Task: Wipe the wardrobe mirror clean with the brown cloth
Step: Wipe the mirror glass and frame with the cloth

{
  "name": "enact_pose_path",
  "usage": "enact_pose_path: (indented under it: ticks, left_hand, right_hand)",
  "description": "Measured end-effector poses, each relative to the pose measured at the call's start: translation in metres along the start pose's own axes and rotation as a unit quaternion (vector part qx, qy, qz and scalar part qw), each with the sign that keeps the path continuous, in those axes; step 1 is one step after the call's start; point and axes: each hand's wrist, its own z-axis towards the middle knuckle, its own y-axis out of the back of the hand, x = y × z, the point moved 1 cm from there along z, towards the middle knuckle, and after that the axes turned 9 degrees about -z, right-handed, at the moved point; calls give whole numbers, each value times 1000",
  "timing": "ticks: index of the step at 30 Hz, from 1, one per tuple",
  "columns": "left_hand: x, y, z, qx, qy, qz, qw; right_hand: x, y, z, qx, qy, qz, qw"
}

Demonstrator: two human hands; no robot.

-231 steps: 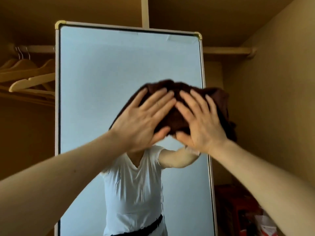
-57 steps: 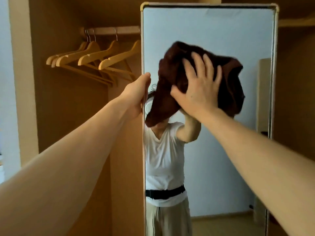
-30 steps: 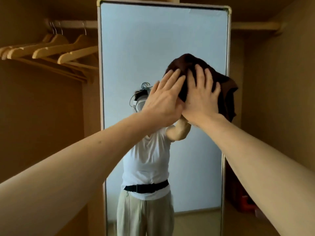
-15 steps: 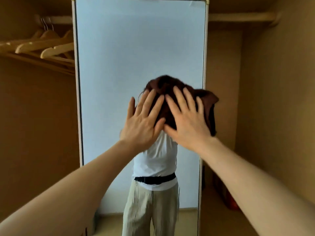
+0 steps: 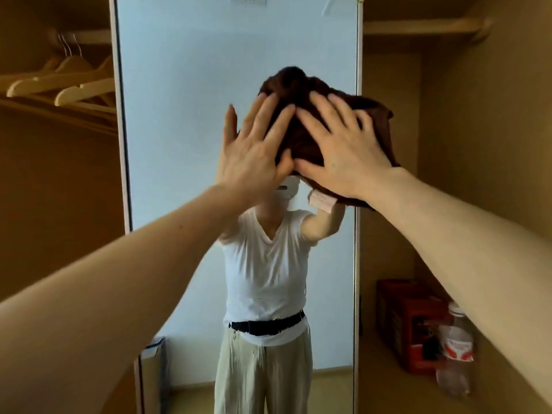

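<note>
Against the wardrobe mirror [image 5: 179, 115], brown cloth [image 5: 301, 138] bunched near its right edge, left hand [image 5: 254, 153] and right hand [image 5: 343, 150] pressing it flat, fingers straight and spread, wooden hangers [image 5: 68, 82] left.

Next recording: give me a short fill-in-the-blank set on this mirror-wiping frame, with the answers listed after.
1. The left hand and right hand press a ____ cloth against the mirror.
2. The cloth overhangs the mirror's ____ edge.
3. Wooden hangers hang to the ____ of the mirror.
4. A plastic bottle stands beside a ____ box.
Missing words: brown; right; left; red.
</note>
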Motion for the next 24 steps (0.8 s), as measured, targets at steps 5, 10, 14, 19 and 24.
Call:
enact_pose_path:
  ticks: [5, 10, 14, 19, 24]
  left_hand:
    - [-5, -15, -50, -21, -41, -2, 999]
    - [-21, -34, -152, 35, -105, 23, 994]
    - [-21, -28, -145, 55, -135, 45, 988]
    - [-8, -12, -62, 27, -95, 78, 992]
    - [-1, -14, -47, 16, -68, 69, 995]
  right_hand:
    - [34, -21, -50, -20, -27, 25, 999]
    - [80, -50, -152, 28, 9, 55, 998]
    - [59, -46, -147, 51, 74, 36, 995]
    - [18, -22, -65, 28, 48, 0, 998]
    - [27, -21, -51, 7, -6, 15, 1000]
